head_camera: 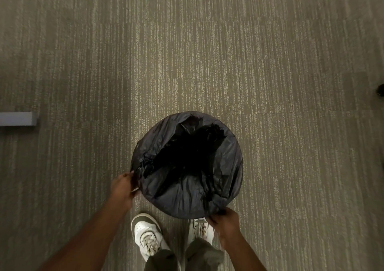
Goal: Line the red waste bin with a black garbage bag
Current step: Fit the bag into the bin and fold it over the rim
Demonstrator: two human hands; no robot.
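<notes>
One head camera looks straight down at the carpet (207, 52) (wide-angle). The bag (187, 164) sits close below, centred low.

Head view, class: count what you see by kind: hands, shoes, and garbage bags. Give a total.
Hands: 2, left hand, right hand
Shoes: 2, left shoe, right shoe
Garbage bags: 1, black garbage bag
Total: 5

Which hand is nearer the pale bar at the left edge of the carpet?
Left. The left hand grips the black garbage bag at the bin's left rim, on the side toward the pale bar. The right hand holds the near-right rim, farther away.
</notes>
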